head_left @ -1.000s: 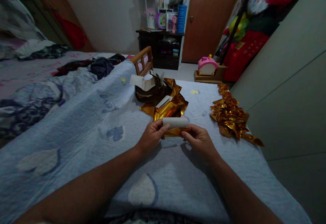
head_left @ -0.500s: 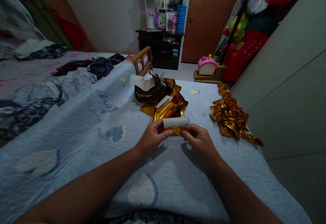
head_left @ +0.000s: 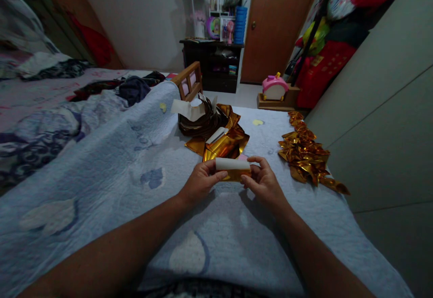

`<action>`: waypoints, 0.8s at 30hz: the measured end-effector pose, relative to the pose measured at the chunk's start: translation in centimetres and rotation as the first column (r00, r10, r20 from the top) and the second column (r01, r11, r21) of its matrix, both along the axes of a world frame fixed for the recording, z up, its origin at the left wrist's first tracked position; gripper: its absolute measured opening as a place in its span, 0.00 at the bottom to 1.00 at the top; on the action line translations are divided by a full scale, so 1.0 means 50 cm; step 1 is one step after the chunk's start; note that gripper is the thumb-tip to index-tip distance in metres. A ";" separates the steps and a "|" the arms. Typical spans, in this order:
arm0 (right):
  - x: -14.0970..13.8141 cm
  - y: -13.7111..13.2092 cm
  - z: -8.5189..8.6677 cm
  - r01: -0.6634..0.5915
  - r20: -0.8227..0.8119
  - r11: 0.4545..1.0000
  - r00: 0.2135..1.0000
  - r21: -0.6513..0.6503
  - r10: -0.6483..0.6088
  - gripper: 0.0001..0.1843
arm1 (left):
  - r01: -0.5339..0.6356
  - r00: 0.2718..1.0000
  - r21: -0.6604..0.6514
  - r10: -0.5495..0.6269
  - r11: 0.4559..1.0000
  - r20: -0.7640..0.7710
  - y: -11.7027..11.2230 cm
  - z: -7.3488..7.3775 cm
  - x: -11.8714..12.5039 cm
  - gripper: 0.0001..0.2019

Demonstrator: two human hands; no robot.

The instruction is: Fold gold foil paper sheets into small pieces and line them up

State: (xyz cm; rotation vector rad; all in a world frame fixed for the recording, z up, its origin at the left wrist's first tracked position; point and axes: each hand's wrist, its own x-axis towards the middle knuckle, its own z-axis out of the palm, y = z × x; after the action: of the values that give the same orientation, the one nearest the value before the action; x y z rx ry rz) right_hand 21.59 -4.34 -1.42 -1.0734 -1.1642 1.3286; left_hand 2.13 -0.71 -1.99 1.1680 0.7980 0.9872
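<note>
My left hand (head_left: 201, 181) and my right hand (head_left: 263, 181) both pinch a small folded sheet of gold foil paper (head_left: 233, 168), white side up, just above the blue quilt (head_left: 111, 171). The left hand grips its left end with thumb on top. Over the right end the right hand's fingers curl. Directly behind lies a stack of flat gold sheets (head_left: 223, 143). A pile of folded gold paper pieces (head_left: 306, 153) sits to the right.
A dark bundle of paper with a white wrapper (head_left: 198, 117) lies beyond the sheets beside a small wooden frame (head_left: 189, 80). Clothes are heaped on the bed at left. A grey wall (head_left: 385, 108) borders the right; a dark cabinet (head_left: 212, 65) and door stand beyond.
The paper has been folded shorter and narrower. My right hand has moved left and its fingers now curl over the paper's right end; the left hand has barely shifted.
</note>
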 end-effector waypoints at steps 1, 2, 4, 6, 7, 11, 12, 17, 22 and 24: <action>0.001 0.000 0.001 -0.007 -0.004 1.000 1.000 -0.003 0.007 0.26 | 0.010 1.000 0.001 -0.010 1.000 0.008 0.000 0.000 0.000 0.17; 0.001 0.000 0.001 -0.007 -0.003 1.000 1.000 -0.004 0.007 0.27 | 0.018 1.000 0.001 -0.018 1.000 0.015 0.001 0.000 0.000 0.17; 0.003 0.000 0.000 0.008 0.018 1.000 1.000 -0.003 -0.008 0.27 | 0.016 0.999 0.002 -0.016 1.000 0.028 0.001 -0.001 0.001 0.17; 0.004 0.001 -0.003 0.032 0.048 0.999 0.998 -0.005 -0.032 0.28 | 0.002 0.999 -0.002 -0.002 1.000 0.036 0.001 -0.003 0.001 0.17; 0.005 0.001 -0.005 0.043 0.060 0.999 0.997 -0.008 -0.043 0.28 | -0.006 0.999 -0.004 0.006 1.000 0.039 0.001 -0.004 0.001 0.17; 0.005 0.001 -0.006 0.044 0.087 0.999 0.995 -0.015 -0.042 0.23 | -0.009 0.999 -0.002 0.009 1.000 0.045 0.002 -0.005 0.000 0.16; 0.004 0.001 -0.005 0.031 0.097 0.999 0.995 -0.007 -0.030 0.21 | -0.007 0.999 -0.001 0.007 1.000 0.047 0.002 -0.005 0.000 0.16; 0.003 -0.003 0.004 -0.005 0.163 0.999 0.987 0.038 -0.001 0.14 | 0.002 0.998 -0.027 -0.001 1.000 0.062 0.002 -0.006 0.000 0.16; 0.003 -0.008 0.013 -0.008 0.180 0.997 0.984 0.071 -0.005 0.15 | 0.014 0.998 -0.039 -0.011 0.999 0.062 0.002 -0.002 0.003 0.17; 0.003 -0.009 0.014 -0.005 0.190 0.997 0.982 0.081 -0.011 0.15 | 0.017 0.998 -0.053 -0.013 0.998 0.066 0.002 0.000 0.004 0.18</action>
State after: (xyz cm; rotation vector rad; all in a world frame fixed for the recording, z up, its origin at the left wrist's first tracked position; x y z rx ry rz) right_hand 21.75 -4.79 -0.73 -1.1619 -1.3457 1.1851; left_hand 2.35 -0.63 -1.97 1.0888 0.7575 0.9816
